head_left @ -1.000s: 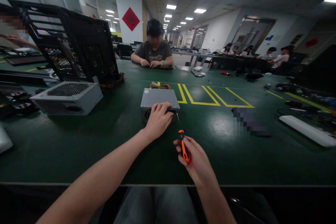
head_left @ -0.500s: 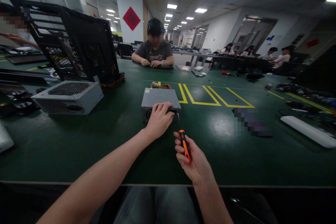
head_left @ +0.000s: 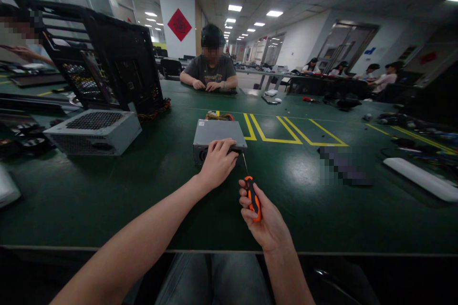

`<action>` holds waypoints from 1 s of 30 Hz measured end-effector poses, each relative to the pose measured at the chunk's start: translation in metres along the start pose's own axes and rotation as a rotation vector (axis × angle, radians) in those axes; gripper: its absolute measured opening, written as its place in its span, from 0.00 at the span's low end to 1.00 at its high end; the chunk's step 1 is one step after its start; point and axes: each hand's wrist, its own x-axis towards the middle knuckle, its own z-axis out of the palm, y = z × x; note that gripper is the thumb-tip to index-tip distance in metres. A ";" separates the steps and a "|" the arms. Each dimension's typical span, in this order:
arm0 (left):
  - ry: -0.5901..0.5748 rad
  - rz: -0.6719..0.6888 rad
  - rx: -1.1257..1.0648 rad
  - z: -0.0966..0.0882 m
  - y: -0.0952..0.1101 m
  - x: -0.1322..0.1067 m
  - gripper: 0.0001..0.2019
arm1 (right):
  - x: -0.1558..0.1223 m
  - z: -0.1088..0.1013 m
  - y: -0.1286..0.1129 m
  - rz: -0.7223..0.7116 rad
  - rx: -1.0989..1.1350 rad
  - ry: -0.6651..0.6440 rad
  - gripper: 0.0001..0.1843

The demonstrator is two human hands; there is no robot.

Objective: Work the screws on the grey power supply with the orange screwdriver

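Observation:
A grey computer power supply (head_left: pixel 219 129) sits on the green table in front of me, its bundle of coloured cables (head_left: pixel 222 116) behind it. My left hand (head_left: pixel 219 162) is closed over the near right edge of the power supply, thumb side toward its front face. In my right hand (head_left: pixel 263 214) is an orange and black screwdriver (head_left: pixel 253 200), its handle wrapped by the fingers. The thin shaft points up and away, with the tip at the lower right corner of the power supply. Whether the tip sits in a screw is too small to tell.
A second power supply (head_left: pixel 96 131) stands at the left, before an open black computer case (head_left: pixel 107 57). Across the table sits a person (head_left: pixel 211 66). At the right lie a white bar-shaped object (head_left: pixel 420 178), cables and a blurred-out dark object (head_left: pixel 345 167).
The screwdriver handle has turned slightly in my right hand, showing more of its black grip. My left hand and the power supply keep their places.

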 end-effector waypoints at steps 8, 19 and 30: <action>-0.012 0.003 0.005 -0.003 0.001 0.000 0.08 | -0.001 0.000 0.002 -0.080 -0.008 0.048 0.01; -0.017 0.004 0.006 -0.002 0.001 0.001 0.08 | -0.004 0.003 -0.002 0.047 0.053 0.001 0.13; 0.001 -0.003 0.003 0.000 0.001 0.000 0.08 | -0.001 -0.002 0.003 -0.045 0.021 0.045 0.06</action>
